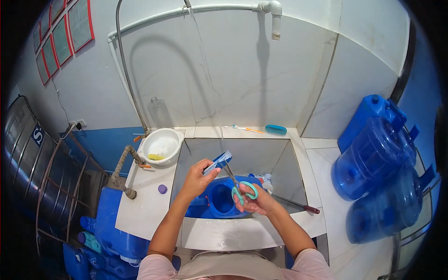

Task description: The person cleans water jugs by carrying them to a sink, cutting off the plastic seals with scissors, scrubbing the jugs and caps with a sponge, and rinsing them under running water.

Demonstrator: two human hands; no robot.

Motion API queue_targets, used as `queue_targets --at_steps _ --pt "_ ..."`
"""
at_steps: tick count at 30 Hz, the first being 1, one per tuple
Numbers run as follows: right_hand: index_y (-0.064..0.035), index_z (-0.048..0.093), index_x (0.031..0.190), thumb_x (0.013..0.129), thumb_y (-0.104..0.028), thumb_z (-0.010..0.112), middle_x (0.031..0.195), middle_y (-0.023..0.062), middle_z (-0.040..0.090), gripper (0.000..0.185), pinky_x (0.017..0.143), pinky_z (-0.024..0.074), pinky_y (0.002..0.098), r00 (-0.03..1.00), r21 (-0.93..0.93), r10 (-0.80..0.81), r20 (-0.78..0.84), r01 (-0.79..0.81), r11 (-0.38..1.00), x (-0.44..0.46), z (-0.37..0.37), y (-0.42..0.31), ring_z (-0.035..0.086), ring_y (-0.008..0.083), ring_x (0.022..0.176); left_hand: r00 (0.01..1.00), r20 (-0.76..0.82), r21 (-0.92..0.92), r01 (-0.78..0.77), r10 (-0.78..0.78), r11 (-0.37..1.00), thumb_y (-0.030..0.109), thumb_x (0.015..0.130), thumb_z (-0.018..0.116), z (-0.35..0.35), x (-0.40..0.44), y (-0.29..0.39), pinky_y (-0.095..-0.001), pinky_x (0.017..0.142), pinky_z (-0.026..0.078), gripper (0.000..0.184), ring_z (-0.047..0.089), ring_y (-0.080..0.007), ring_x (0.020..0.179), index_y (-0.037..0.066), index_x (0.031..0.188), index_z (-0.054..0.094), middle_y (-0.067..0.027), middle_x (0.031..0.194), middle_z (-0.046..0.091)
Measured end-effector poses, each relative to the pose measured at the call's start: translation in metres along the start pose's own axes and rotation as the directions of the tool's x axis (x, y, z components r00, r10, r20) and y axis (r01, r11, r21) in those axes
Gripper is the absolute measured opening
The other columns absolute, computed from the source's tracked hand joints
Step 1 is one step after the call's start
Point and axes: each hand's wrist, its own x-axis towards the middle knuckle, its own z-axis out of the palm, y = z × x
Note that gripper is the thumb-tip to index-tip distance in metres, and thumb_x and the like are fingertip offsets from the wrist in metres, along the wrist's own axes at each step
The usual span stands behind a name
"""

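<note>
My right hand [256, 200] is closed on the green-handled scissors [250, 190], whose blades point up and left. Pinched in my left hand [200, 176] is a small blue-and-white piece [218, 163], and the scissor blades meet it near its right end. Below both hands a blue container [221, 199] with a wide round opening stands in the tiled sink [289, 172]. Something small, clear and white lies behind the container, partly hidden by my right hand and the scissors.
A white basin [161, 145] with a yellow item and a purple cap [162, 189] sit left. A toothbrush [247, 129] and a teal brush [276, 129] lie on the back ledge. A red-handled tool [311, 209] crosses the right rim. Large blue bottles [366, 158] stand right.
</note>
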Motion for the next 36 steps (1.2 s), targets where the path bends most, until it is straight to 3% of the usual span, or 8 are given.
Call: queue_targets --at_steps 9,15,23,25,26,29,31,36 --pt "-0.0003 0.055 0.082 0.091 -0.044 0.044 0.059 0.0142 0.056 0.046 0.031 0.0241 0.0164 0.999 0.121 0.025 -0.036 -0.02 0.992 -0.006 0.013 0.005 0.036 0.0052 0.035 0.988 -0.026 0.19 -0.146 0.154 0.971 0.012 0.08 0.064 0.002 -0.004 0.007 -0.0236 0.053 0.035 0.013 0.044 -0.0089 0.061 0.0 0.081 0.059 -0.0026 0.068 0.048" --pt "-0.0071 0.057 0.066 0.085 -0.037 0.059 0.052 0.0003 0.054 0.035 0.036 0.0218 0.0191 0.884 -0.478 -0.292 -0.365 0.091 0.874 0.016 0.029 0.025 0.036 0.0021 0.039 0.989 -0.039 0.13 -0.139 0.145 0.982 0.013 0.08 0.063 0.003 -0.002 -0.003 -0.0241 0.053 0.035 0.015 0.044 -0.0094 0.061 -0.001 0.084 0.059 -0.0035 0.07 0.051" --pt "-0.0062 0.057 0.068 0.086 -0.039 0.058 0.05 0.0006 0.052 0.038 0.036 0.0232 0.019 0.876 -0.52 -0.259 -0.408 0.011 0.854 0.029 0.019 0.024 0.038 0.0027 0.038 0.986 -0.017 0.279 -0.152 0.163 0.948 0.016 0.081 0.062 -0.004 -0.002 0.011 -0.0261 0.052 0.035 0.018 0.043 -0.0098 0.06 -0.001 0.083 0.058 -0.0036 0.068 0.05" --pt "-0.0058 0.057 0.07 0.085 -0.039 0.059 0.051 0.0006 0.052 0.037 0.036 0.023 0.0196 0.647 -0.615 -0.671 -0.361 0.376 0.694 0.039 0.01 0.02 0.037 0.0029 0.037 0.98 0.138 0.276 -0.18 0.146 0.944 0.016 0.081 0.061 0.003 -0.018 0.015 -0.0276 0.052 0.035 0.017 0.043 -0.0111 0.06 0.0 0.081 0.058 -0.0042 0.067 0.05" --pt "-0.0045 0.058 0.072 0.085 -0.033 0.06 0.053 0.0009 0.054 0.031 0.039 0.0313 0.0213 0.793 -0.143 -0.28 -0.541 0.241 0.96 0.019 0.003 -0.005 0.043 0.0068 0.04 0.979 0.138 0.279 -0.18 0.146 0.943 0.016 0.081 0.061 0.001 -0.022 0.008 -0.0276 0.052 0.035 0.017 0.043 -0.0111 0.06 0.0 0.081 0.058 -0.0042 0.067 0.05" --pt "-0.0031 0.056 0.078 0.082 -0.025 0.063 0.065 0.0025 0.058 0.023 0.05 0.0423 0.0232 0.796 -0.359 -0.239 -0.557 0.029 0.933 0.006 0.004 -0.022 0.054 0.0098 0.055 1.0 -0.023 0.257 -0.013 0.02 0.966 0.02 0.082 0.06 -0.018 -0.016 -0.004 -0.032 0.055 0.04 0.02 0.054 -0.0215 0.061 0.0 0.083 0.06 -0.0116 0.07 0.058" --pt "-0.002 0.051 0.086 0.079 -0.018 0.065 0.076 0.0064 0.059 0.022 0.064 0.0468 0.0281 0.718 -0.796 -0.625 -0.307 0.166 0.582 0.022 -0.002 -0.019 0.059 0.0159 0.072 0.999 0.04 0.25 -0.039 0.029 0.968 0.021 0.082 0.06 -0.012 -0.013 0.003 -0.0319 0.055 0.041 0.021 0.054 -0.0214 0.061 0.0 0.084 0.06 -0.0114 0.071 0.058" --pt "-0.0015 0.046 0.094 0.074 -0.009 0.064 0.087 0.0147 0.057 0.028 0.071 0.0461 0.035 0.754 -0.957 -0.654 0.058 0.229 0.179 0.038 0.012 -0.039 0.059 0.0275 0.083 0.99 0.142 0.191 -0.04 0.013 0.981 0.022 0.082 0.06 -0.005 -0.003 0.008 -0.0327 0.056 0.041 0.022 0.054 -0.0233 0.061 0.0 0.085 0.061 -0.0119 0.071 0.058"
